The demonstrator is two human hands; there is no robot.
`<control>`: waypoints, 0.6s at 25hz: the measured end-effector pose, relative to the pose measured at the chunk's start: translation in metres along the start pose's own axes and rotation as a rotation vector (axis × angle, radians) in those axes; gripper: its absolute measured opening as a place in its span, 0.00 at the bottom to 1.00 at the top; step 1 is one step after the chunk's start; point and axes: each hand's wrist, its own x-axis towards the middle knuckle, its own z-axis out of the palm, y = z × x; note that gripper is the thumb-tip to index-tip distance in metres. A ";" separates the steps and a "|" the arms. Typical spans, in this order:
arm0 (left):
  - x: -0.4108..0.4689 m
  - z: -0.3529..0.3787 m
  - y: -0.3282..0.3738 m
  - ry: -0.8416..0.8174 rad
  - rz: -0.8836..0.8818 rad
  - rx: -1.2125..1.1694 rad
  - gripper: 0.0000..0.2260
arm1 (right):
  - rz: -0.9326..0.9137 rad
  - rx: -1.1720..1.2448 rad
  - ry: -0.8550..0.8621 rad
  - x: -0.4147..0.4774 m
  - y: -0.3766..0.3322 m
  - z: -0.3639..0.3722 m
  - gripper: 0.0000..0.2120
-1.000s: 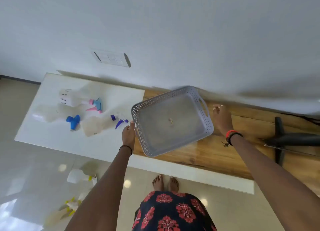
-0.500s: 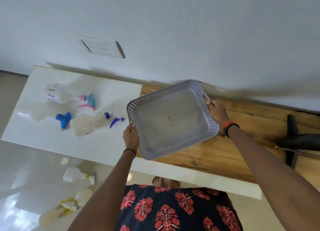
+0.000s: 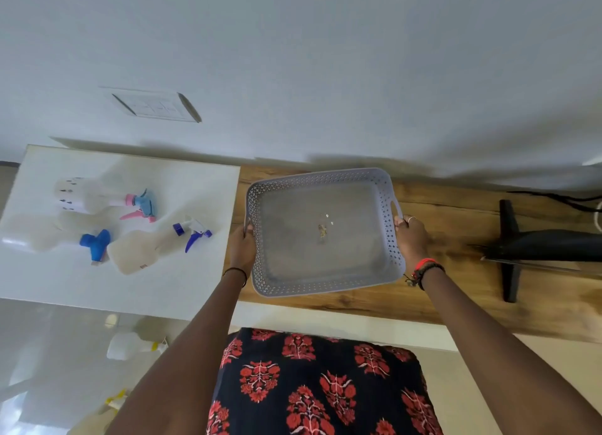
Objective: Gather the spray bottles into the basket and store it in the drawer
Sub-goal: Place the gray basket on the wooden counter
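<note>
on the white counter (image 3: 182, 281) at the far left, three spray bottles lie on their sides: one with a pink and blue trigger (image 3: 97, 195), one with a blue head (image 3: 49, 237), one with a purple trigger (image 3: 146, 247). further bottles seem to lie on the floor (image 3: 130, 345) below. next, the left hand (image 3: 242, 247) is clamped on the basket (image 3: 322, 232) rim, the right hand (image 3: 412, 239) closed around its far handle, holding it over the wooden shelf (image 3: 449, 291). the basket has no bottles in it, so gathering is not yet begun; no drawer is visible.
</note>
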 end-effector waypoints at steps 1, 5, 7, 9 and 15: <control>0.001 0.005 0.002 -0.026 0.006 -0.001 0.13 | 0.018 0.021 0.009 -0.001 0.006 -0.004 0.12; 0.011 0.016 0.002 -0.103 0.029 0.029 0.10 | 0.070 0.090 0.022 -0.001 0.025 -0.009 0.16; 0.015 0.019 -0.002 -0.115 0.024 0.021 0.10 | 0.090 0.122 0.025 0.000 0.031 -0.009 0.16; 0.019 0.021 -0.004 -0.119 0.018 0.035 0.11 | 0.102 0.136 0.028 0.001 0.035 -0.008 0.17; 0.017 0.017 0.002 -0.144 0.046 0.077 0.17 | 0.128 0.093 0.043 -0.002 0.030 -0.011 0.15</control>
